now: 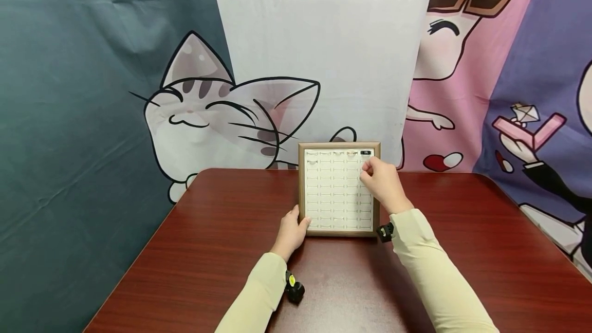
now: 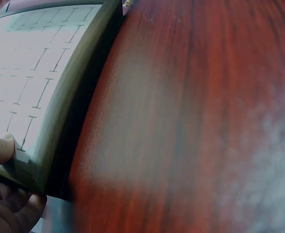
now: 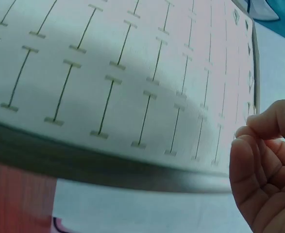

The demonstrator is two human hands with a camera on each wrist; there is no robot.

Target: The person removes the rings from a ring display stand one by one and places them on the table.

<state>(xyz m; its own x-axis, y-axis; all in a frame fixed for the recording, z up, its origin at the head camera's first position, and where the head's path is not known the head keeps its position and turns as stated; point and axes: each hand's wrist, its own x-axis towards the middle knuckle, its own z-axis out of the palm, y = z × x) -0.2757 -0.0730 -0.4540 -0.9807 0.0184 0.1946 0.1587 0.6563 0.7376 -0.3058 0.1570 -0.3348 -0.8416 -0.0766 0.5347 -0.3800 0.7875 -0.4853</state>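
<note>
A wood-framed jewelry display board [image 1: 339, 189] with rows of narrow slots stands tilted up on the table. My left hand [image 1: 290, 230] grips its lower left corner, thumb [image 2: 0, 150] on the white face and fingers behind the frame. Ring-like pieces [image 1: 339, 153] sit along the top row, a black piece [image 1: 365, 152] at its right end. Another thin piece [image 1: 312, 162] is at the left of the second row. Near the upper right, just below the black piece, my right hand [image 1: 383, 181] pinches with thumb and forefinger; I cannot tell what is between the fingertips.
The dark red wooden table [image 1: 222, 220] stretches to both sides of the board. Behind it hangs a backdrop [image 1: 324, 30] with cartoon figures. A small black camera [image 1: 294, 289] is worn on the left wrist, another [image 1: 385, 232] on the right.
</note>
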